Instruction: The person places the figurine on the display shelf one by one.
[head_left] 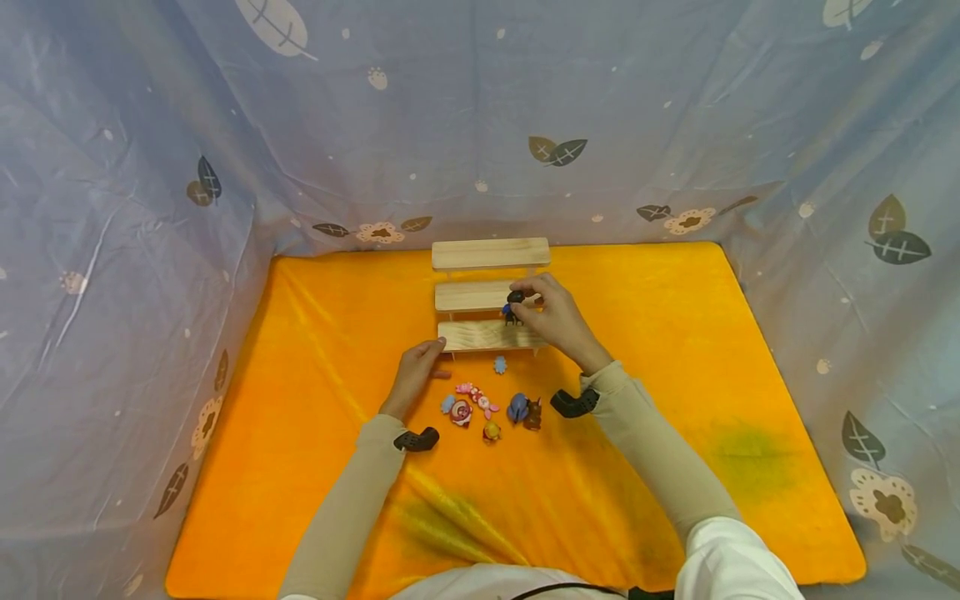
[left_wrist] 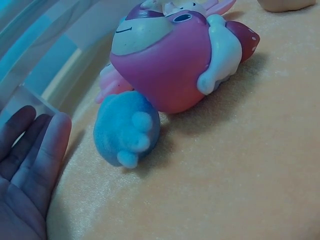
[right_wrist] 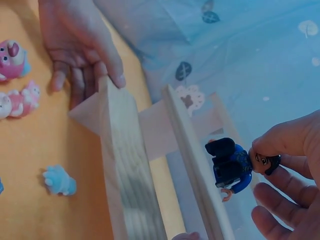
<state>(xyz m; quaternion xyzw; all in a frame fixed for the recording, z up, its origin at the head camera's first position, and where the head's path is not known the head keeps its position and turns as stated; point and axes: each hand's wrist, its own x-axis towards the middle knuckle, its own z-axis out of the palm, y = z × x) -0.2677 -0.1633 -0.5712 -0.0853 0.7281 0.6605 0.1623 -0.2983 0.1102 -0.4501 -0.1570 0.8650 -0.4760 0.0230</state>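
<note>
My right hand [head_left: 557, 317] pinches a small toy figure [right_wrist: 232, 167] by its dark-haired head. The figure wears blue and black, and its legs point toward the wooden planks in the right wrist view. It is held by the middle plank [head_left: 468, 297] of a three-tier wooden stand; I cannot tell whether it touches. At the stand's left end, my left hand [head_left: 414, 372] rests its thumb on the lowest plank [head_left: 487, 335]. Its other fingers extend beside the clear support in the left wrist view, near a fuzzy blue piece [left_wrist: 125, 130] and a pink bear figure [left_wrist: 165, 75].
In front of the stand lie pink-and-white figures [head_left: 477, 398], a yellow one [head_left: 491, 431], a blue-purple one [head_left: 517, 407], a brown one [head_left: 533, 414] and a small blue one [head_left: 500, 364]. The top plank [head_left: 491, 253] stands near the back curtain [head_left: 480, 125]. Orange cloth [head_left: 337, 333] covers the surface.
</note>
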